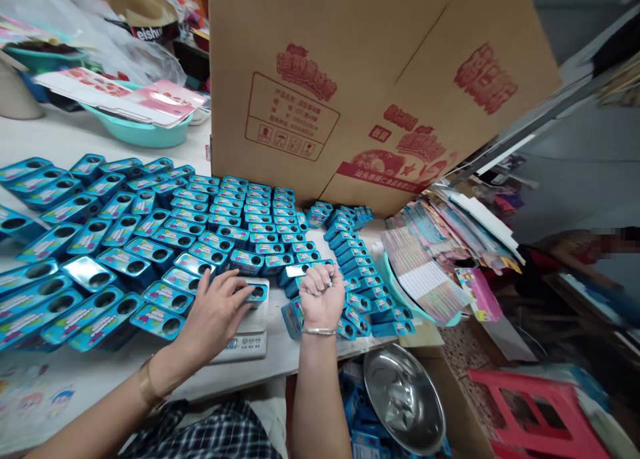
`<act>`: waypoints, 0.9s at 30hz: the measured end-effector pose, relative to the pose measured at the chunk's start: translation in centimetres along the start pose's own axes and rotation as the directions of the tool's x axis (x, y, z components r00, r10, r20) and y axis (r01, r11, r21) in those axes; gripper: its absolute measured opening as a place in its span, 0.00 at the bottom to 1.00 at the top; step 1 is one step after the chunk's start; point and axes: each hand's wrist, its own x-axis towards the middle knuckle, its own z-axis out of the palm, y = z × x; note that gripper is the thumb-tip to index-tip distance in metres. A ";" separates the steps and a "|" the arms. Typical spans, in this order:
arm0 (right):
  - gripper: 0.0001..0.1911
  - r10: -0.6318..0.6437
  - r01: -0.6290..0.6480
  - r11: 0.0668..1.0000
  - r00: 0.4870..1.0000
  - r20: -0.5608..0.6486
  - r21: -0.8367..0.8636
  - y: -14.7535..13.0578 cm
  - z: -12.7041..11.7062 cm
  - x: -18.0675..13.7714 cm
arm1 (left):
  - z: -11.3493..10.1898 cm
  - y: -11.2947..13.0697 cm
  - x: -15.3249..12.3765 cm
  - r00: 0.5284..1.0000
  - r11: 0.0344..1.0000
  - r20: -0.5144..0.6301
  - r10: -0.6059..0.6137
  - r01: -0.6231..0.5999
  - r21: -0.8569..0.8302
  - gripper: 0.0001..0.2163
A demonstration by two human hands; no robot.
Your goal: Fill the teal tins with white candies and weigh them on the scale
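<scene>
Left hand at box on scale — grip unclear; right hand clenched — careless bump could topple boxes beside it.

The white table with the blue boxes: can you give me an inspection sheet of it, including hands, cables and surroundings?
Surface: white table, largely covered by boxes.
Job's things: small blue rectangular boxes with round openings, many in rough rows; one on or over a flat white digital scale.
Clutter: large brown cardboard carton behind the boxes; round turquoise plastic basin under printed cards, left rear.
Left hand: fingers at the box over the scale, grip unclear.
Right hand: curled, any contents hidden.
Cables: nothing clearly seen.
Surroundings: shiny metal bowl below table level; red plastic stool and another person to the right.
</scene>
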 end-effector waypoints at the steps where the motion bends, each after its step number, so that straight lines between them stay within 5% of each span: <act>1: 0.11 -0.011 0.011 1.000 1.000 0.002 -0.009 -0.1 -0.1 0.0 | 0.0 -0.1 0.0 1.000 1.000 0.001 0.001 -0.001 0.005 0.12; 15: 0.12 -0.002 0.003 0.999 1.000 -0.031 0.041 0.0 -0.4 0.0 | 0.2 -0.6 -0.3 0.997 0.999 -0.051 0.050 -0.049 0.021 0.09; 22: 0.15 0.065 -0.074 0.994 0.993 -0.095 -0.085 3.4 1.3 -0.2 | -2.9 -1.2 0.4 0.973 0.992 -0.225 -0.058 0.030 -0.125 0.11; 27: 0.17 0.064 -0.085 0.986 0.988 -0.144 -0.145 5.8 2.6 -0.1 | -3.8 -2.2 -0.6 0.968 0.984 -0.228 -0.103 0.065 -0.168 0.12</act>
